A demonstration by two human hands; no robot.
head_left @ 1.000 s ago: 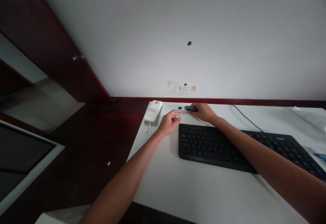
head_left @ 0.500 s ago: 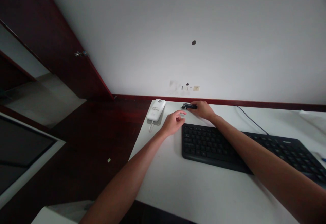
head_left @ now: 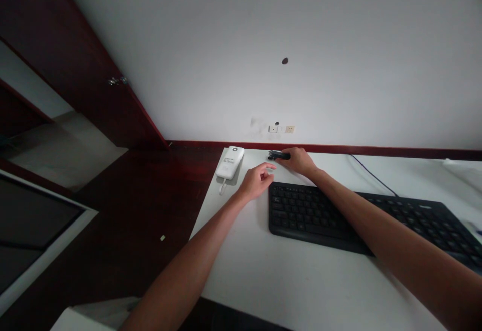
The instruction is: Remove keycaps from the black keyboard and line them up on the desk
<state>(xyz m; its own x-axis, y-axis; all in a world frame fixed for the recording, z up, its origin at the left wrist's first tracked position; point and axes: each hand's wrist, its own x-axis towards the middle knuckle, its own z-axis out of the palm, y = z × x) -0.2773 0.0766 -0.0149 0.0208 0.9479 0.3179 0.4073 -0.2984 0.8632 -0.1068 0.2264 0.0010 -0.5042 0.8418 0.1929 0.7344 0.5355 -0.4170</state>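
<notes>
My right hand [head_left: 300,161] is closed around a small black object with a jaw-like left end [head_left: 278,155], near the far edge of the white table. Its shape resembles a stapler, but it is too small to be sure. My left hand [head_left: 256,181] is nearer and to the left, holding nothing, with fingers apart and loosely bent. Below the hands lies a black keyboard [head_left: 305,210], partly covered by my right forearm. A white power bank [head_left: 229,162] with a short strap or cable rests at the table's left edge.
The table [head_left: 241,250] ends at the left above a dark floor [head_left: 150,210]. A wall with sockets [head_left: 281,129] rises behind it. The keyboard's cable [head_left: 372,174] runs to the far edge. An open door [head_left: 94,70] stands at the left.
My right hand and the black object have shifted very slightly to the left, and the object's left end looks a little different. My left hand has stayed almost still.
</notes>
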